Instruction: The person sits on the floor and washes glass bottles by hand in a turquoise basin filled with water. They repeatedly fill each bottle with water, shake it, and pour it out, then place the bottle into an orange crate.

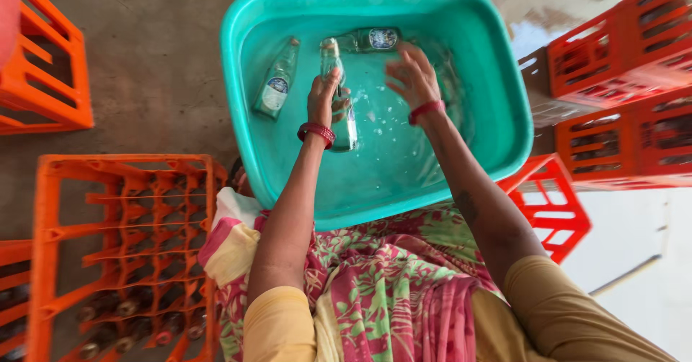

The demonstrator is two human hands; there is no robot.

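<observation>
One clear glass bottle (337,95), wet, likely slippery and breakable, we clasp mid-body in our left hand (324,97); right hand (413,77) spread empty over the teal plastic tub (497,110).

Glowing bright and even under soft daylight, strongest from the right, bleaching the pale floor (634,261) at the lower right nearly white. Glinting off the water in the teal tub (497,66). Casting only faint shadows. Bending the orange crates (122,254) outward at the edges. Blurring slightly around the right hand (412,77).
</observation>
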